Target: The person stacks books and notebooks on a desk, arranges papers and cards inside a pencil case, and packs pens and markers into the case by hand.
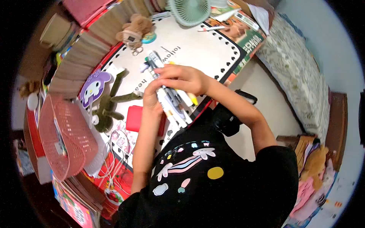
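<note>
A bundle of several pens and markers (172,102) is held over the desk mat, close to the front edge of the desk. My left hand (153,99) wraps round the bundle from the left side. Across the top of it lies my right hand (185,79), its fingers closed over the pens and meeting the left hand. Most pens are white or grey, with a yellow-tipped one sticking out below the right hand. The left palm and some of the pens' middles are hidden. Beside my left wrist is a red case (134,118) on the mat.
On the white mat (182,41) lie a brown plush bear (136,30), a green long-limbed plush (108,104) and a white pen (211,28). A green fan (189,11) stands at the back. A pink basket (68,136), white cables (114,159) and a row of books (78,62) line the left.
</note>
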{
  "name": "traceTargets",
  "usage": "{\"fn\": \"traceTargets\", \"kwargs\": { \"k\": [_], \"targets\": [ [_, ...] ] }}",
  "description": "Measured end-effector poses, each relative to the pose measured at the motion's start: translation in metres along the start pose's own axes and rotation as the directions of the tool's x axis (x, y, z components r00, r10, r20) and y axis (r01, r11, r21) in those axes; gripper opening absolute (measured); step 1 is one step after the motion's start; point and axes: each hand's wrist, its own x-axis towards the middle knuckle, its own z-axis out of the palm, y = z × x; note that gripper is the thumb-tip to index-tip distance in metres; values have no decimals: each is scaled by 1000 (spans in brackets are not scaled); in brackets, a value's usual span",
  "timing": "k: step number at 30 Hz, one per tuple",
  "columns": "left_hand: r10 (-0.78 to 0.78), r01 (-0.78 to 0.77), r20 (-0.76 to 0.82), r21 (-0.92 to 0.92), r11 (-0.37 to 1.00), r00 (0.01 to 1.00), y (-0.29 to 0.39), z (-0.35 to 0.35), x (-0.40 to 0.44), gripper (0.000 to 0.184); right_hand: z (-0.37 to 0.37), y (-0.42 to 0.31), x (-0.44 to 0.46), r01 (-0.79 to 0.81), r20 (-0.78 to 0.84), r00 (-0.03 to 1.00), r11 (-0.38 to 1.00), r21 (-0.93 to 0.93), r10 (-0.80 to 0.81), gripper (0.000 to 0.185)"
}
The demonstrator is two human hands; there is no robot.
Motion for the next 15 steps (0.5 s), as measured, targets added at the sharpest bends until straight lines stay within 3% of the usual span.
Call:
{"fn": "traceTargets", "kwargs": {
  "k": [1,2,3,5,7,8,9,11,13,15],
  "targets": [
    [18,-17,-23,29,999,1000,2,-6,0,41,3,3,2,77,-70,994,996,-51,-81,32],
    [74,-63,-85,129,990,994,2,-10,-2,44,0,1,-1,52,22,999,990,-132,-50,36],
    [31,-30,-10,73,997,999,1,-14,-1,47,-4,-7,1,30,111,994,977,-209,-7,39],
    [-29,27,-81,-23,999,996,3,-19,0,49,-4,-10,-3,-14,101,994,972,-233,38,40],
    [73,-68,-31,144,987,997,3,-18,2,49,2,-2,-6,15,140,990,966,-259,23,51],
    [109,-77,-118,246,966,987,3,-16,-1,45,2,-1,-9,9,156,987,956,-294,39,53],
    [108,-87,-82,226,970,991,4,-16,-2,43,-1,-6,-11,-7,153,985,913,-408,75,49],
    [178,-79,-199,426,901,964,4,7,-3,45,-8,-8,-15,-24,47,997,793,-608,67,41],
    [138,-42,-234,373,927,962,3,19,-2,42,-12,-12,-18,-101,-84,995,704,-703,59,36],
    [69,-20,-174,272,962,982,3,12,-1,40,-15,-16,-20,-102,-121,992,681,-725,20,32]
  ]
}}
